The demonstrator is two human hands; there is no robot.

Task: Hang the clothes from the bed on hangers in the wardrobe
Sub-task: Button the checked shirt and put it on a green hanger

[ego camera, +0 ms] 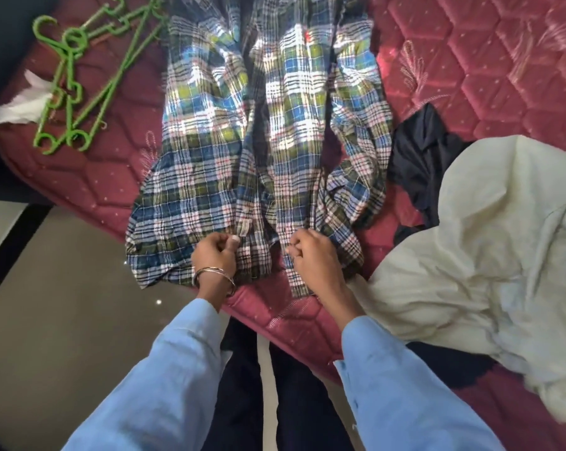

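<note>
Shirt (259, 157) hem between curled fingers (221, 244)

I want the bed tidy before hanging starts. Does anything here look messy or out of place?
A white crumpled scrap, perhaps paper, lies at the mattress edge, partly under the tangled green hangers. A dark garment is half buried under the bunched cream cloth. The plaid shirt lies open and wrinkled.
</note>
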